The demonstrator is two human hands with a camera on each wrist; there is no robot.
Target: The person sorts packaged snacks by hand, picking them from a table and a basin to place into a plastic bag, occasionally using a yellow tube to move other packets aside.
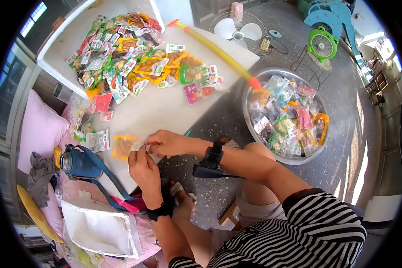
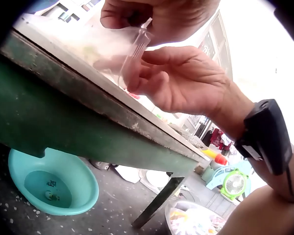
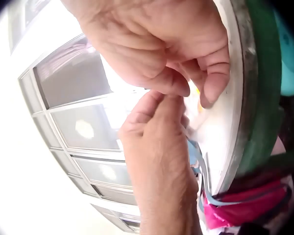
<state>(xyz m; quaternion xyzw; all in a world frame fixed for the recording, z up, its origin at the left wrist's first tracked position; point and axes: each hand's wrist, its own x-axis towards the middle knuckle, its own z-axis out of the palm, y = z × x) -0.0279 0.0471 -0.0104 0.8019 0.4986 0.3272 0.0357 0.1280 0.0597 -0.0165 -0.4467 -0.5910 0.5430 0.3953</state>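
Observation:
A small clear plastic packet with an orange-yellow border lies over the near edge of the white table, food showing through it. My left hand pinches its sealed end between thumb and fingertips. From the other side my right hand pinches the same end, both sets of fingertips close together. The left wrist view shows the ribbed seal of the clear packet between my left hand and right hand. In the right wrist view, the hands mostly hide it.
Beside the packet lies a silver-white packet. A white foam box spills many snack packets onto the table. To the right, a metal basin holds more packets. A blue flask and an empty foam tray stand at left.

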